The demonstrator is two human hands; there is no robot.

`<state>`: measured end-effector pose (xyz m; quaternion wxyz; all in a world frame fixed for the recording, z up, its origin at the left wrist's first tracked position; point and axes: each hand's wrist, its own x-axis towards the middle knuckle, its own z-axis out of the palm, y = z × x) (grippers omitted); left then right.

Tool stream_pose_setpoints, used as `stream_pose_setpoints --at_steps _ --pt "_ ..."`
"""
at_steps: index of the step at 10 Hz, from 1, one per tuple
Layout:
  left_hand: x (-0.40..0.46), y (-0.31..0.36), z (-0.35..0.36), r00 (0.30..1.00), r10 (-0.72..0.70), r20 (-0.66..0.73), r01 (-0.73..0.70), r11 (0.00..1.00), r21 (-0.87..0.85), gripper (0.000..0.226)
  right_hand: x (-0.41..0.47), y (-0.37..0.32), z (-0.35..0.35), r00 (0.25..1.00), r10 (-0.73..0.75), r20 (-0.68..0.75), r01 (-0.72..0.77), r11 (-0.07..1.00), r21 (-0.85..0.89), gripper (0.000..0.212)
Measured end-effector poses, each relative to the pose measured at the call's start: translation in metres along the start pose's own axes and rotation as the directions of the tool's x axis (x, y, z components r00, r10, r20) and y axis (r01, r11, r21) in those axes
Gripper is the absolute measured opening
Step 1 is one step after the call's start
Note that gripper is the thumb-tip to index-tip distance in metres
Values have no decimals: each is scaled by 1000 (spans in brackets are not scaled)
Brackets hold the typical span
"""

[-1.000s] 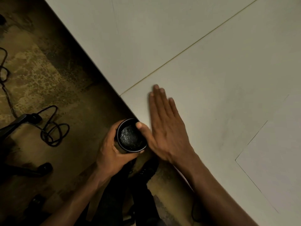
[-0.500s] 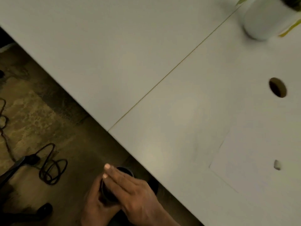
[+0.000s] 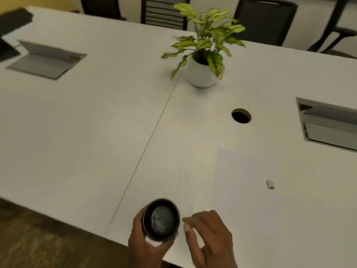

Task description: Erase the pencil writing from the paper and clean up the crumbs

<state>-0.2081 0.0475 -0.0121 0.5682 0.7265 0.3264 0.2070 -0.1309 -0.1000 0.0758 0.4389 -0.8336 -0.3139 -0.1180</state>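
Left hand (image 3: 146, 242) is wrapped around a small black cup (image 3: 161, 219), held at the near edge of the counter (image 3: 77, 142), mouth tilted toward the camera. Something pale and crumpled sits inside; could be the swept-up crumbs, can't confirm at this blur.

Right hand (image 3: 208, 236) just beside the cup, empty, fingers loosely curled, forefinger and thumb close together as if pinching or brushing off. Not touching the cup as far as I can tell.

Paper (image 3: 260, 200) lies flat toward the near right corner of the counter. No pencil marks visible on it, but the frame is soft and faint strokes wouldn't show. Eraser (image 3: 270, 184) rests on the paper, well apart from both hands.

Status, my read:
- Erasing: looks done, sheet reads blank, eraser put down.
- Crumbs: none visible on the paper or the bare counter between paper and cup. Too small to rule out.
- Collection: cup appears to hold the debris, so sweep stage likely finished or nearly.

Left to do, probably: set the cup down or empty it, quick check of the sheet for leftover specks.

Farther back along the counter's centre seam, a potted plant (image 3: 202, 60) and a cable hole (image 3: 241, 116), both clear of the work area.
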Motion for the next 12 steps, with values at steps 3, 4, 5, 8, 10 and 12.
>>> stream_pose_setpoints --at_steps 3,4,5,8,10,12 --pt "82 43 112 992 -29 125 18 996 84 96 -62 144 -35 802 573 170 -392 720 -573 63" --pt "92 39 128 995 -48 92 40 995 95 95 -71 166 -35 736 649 196 -387 640 -664 68" --pt "104 29 140 995 -86 56 79 990 116 94 -79 187 -28 691 692 208 -366 584 -725 67" --pt "125 24 158 995 -77 61 67 986 156 94 -75 207 -23 665 706 242 -342 576 -742 66" --pt "128 20 163 997 -54 55 43 982 182 96 -71 212 -20 673 700 239 -338 578 -743 68" --pt "124 21 160 986 -128 108 97 962 254 126 -55 203 -26 745 634 205 -414 681 -604 66"
